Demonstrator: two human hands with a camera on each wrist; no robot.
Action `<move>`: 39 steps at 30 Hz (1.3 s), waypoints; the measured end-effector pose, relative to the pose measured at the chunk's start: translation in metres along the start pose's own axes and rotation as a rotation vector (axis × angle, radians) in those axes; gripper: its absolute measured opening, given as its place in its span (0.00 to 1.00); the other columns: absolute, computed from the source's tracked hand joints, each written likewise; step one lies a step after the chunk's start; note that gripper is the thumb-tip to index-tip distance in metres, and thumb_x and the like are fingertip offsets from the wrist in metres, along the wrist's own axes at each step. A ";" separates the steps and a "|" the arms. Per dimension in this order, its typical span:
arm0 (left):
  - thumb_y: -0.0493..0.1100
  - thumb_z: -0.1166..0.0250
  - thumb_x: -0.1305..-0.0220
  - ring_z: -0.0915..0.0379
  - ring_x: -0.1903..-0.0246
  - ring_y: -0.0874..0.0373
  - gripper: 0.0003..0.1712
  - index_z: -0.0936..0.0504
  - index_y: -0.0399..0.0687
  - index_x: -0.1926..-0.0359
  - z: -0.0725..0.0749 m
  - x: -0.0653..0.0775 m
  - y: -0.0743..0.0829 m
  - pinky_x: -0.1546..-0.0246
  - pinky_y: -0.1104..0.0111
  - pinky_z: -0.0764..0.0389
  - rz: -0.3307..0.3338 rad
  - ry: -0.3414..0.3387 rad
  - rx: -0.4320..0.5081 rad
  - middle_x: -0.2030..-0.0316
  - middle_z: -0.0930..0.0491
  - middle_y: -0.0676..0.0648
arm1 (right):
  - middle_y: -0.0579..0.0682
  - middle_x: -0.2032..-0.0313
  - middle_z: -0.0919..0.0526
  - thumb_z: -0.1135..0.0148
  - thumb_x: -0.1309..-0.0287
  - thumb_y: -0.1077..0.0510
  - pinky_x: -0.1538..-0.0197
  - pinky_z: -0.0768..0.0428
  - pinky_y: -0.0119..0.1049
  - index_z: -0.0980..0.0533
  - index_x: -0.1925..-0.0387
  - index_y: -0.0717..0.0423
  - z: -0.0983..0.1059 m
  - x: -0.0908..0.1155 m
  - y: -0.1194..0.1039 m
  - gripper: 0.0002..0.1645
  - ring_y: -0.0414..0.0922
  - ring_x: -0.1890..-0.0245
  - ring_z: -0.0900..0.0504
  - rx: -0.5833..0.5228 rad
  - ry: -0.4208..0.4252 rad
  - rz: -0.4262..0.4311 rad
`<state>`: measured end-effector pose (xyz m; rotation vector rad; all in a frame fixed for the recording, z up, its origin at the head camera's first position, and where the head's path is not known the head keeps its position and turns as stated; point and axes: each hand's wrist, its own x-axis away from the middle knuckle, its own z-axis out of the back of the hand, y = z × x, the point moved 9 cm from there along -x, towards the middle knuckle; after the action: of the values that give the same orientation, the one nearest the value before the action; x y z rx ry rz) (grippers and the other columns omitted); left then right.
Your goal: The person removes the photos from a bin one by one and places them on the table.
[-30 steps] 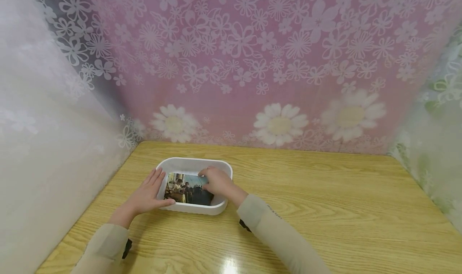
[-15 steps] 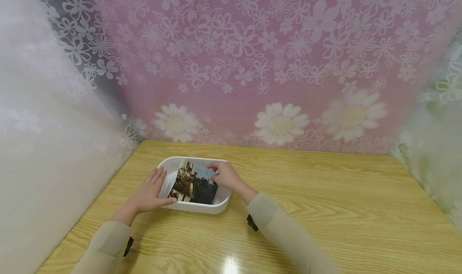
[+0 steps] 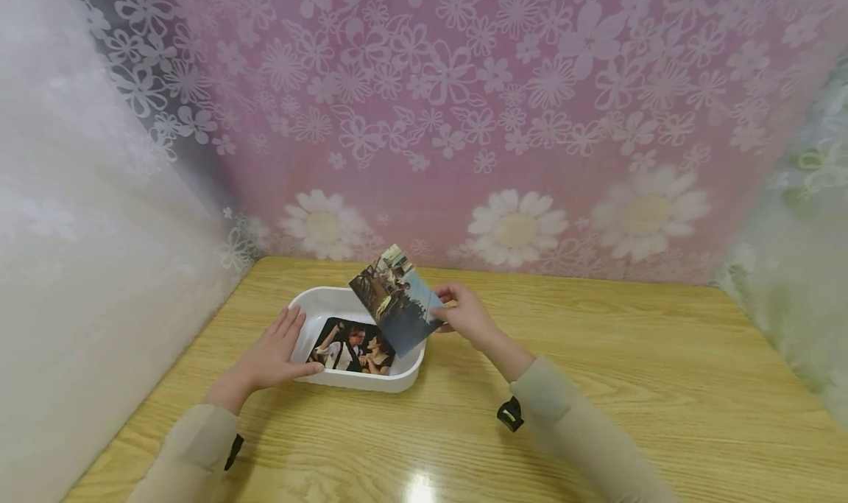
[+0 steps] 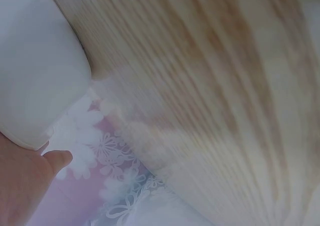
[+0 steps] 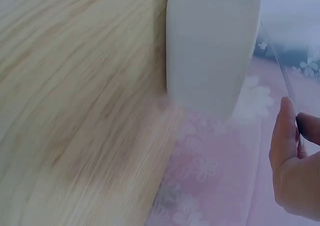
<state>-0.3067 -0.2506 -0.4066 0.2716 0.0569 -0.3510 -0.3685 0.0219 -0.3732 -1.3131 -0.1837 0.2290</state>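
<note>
A white plastic tray [image 3: 307, 378] with rounded corners sits on the table, its outer wall [image 4: 40, 51] filling the corner of the left wrist view. My left hand [image 3: 268, 357] rests across its left end, straight fingers on the left rim and thumb along the front rim. Above the tray's right end, tilted, is a picture card [image 3: 400, 300] showing people against blue sky. My right hand [image 3: 467, 315] pinches its right edge between thumb and fingers; in the right wrist view the card [image 5: 282, 68] appears edge-on. Inside the tray lies another picture card [image 3: 354, 348], with figures on black.
The wood-grain table [image 3: 596, 385] extends to the right and in front of the tray. A pink flowered curtain [image 3: 424, 120] hangs behind, with pale sheets [image 3: 86, 267] at both sides. Dark clips [image 3: 510, 414] show at the wrists.
My right hand has lifted the upper picture card out of the tray, up and to the right, turning it. The card beneath is now uncovered. My left hand has stayed put.
</note>
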 end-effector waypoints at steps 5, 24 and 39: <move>0.67 0.42 0.51 0.70 0.37 0.38 0.58 0.53 0.25 0.37 0.003 0.002 -0.001 0.41 0.48 0.58 0.004 -0.006 -0.001 0.36 0.61 0.31 | 0.55 0.64 0.34 0.46 0.46 0.71 0.68 0.21 0.42 0.34 0.57 0.67 0.029 0.012 0.012 0.13 0.44 0.70 0.28 -0.095 0.035 -0.076; 0.66 0.41 0.51 0.68 0.37 0.36 0.58 0.52 0.24 0.37 0.004 0.003 0.000 0.41 0.47 0.57 -0.012 0.002 -0.020 0.36 0.58 0.30 | 0.55 0.71 0.37 0.49 0.48 0.72 0.68 0.21 0.42 0.37 0.64 0.66 0.070 0.023 0.074 0.09 0.45 0.74 0.29 -0.002 0.112 -0.250; 0.66 0.42 0.51 0.70 0.37 0.37 0.58 0.52 0.24 0.37 0.000 0.000 0.003 0.41 0.47 0.57 -0.013 -0.008 -0.013 0.36 0.58 0.30 | 0.42 0.94 0.48 0.38 0.56 0.64 0.80 0.34 0.32 0.43 0.95 0.51 0.073 0.022 0.083 0.25 0.38 0.93 0.46 0.552 0.045 -0.175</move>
<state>-0.3055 -0.2479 -0.4063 0.2566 0.0527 -0.3645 -0.3712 0.1155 -0.4352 -0.7486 -0.1798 0.0902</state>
